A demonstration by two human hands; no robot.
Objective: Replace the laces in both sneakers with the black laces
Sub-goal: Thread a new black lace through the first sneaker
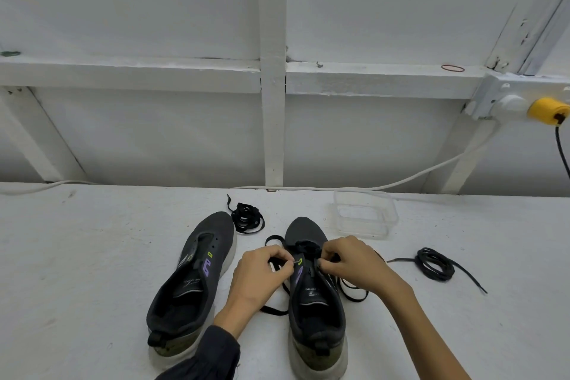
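On the white bench (92,256) two dark sneakers stand lengthwise, heels toward the person and toes pointing away. The unlaced left sneaker (191,281) angles slightly rightward. Over the right sneaker (317,302), the left hand (262,274) pinches the black lace (351,290) tip in its fingers (282,259), and the right hand (354,262) pinches it opposite. A coiled lace (435,265) lies to the right. A bundled lace (246,216) and a clear container (365,214) sit beyond the toes.

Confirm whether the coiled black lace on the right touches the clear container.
Apart. The head view shows bare white table between the coiled lace and the clear container.
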